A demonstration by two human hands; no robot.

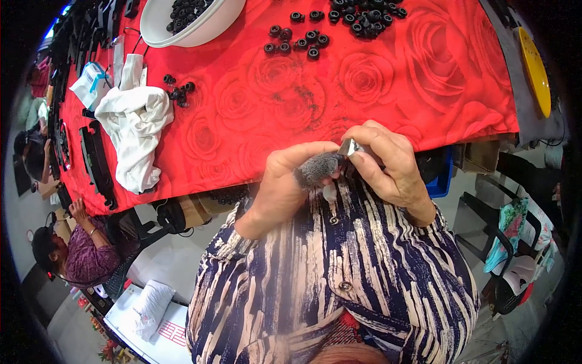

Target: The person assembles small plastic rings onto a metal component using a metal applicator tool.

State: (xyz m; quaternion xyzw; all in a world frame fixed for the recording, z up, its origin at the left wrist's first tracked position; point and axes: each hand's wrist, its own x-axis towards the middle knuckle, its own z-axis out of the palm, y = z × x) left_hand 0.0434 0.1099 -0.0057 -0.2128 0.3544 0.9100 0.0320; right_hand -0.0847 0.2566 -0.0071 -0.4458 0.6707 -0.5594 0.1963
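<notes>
Striped shirt (285, 273) nearest; at its twelve o'clock, the left hand (280, 189), its grip unclear behind a grey fuzzy covering (316, 171), faces the right hand (388, 167), pinching a metal piece (347, 147). The metal piece lies at the covering's two o'clock, its long axis apparently one-to-seven.

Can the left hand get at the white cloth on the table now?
Probably yes: nothing seems to stand between the left hand and the white cloth, though grey fuzzy material sits at that hand's fingers.
</notes>
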